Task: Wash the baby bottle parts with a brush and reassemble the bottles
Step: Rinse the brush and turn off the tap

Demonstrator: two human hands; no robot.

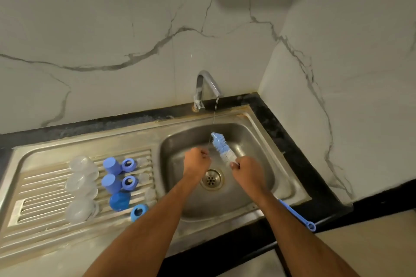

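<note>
My right hand (246,172) grips a blue and white bottle brush (220,147) over the sink basin (279,164). Its bristle head points up and left, just beside a thin stream of water from the tap (202,90). The brush's blue handle sticks out behind my forearm. My left hand (197,162) is curled into a fist beside the brush; what it holds, if anything, is hidden. On the ribbed drainboard (45,211) lie three clear bottles (82,184), blue caps (112,165), blue collar rings (129,164) and clear nipples (144,177).
A marble-patterned wall rises behind and to the right of the sink. A black counter edge (299,155) frames the steel unit. The round drain (211,179) sits between my wrists.
</note>
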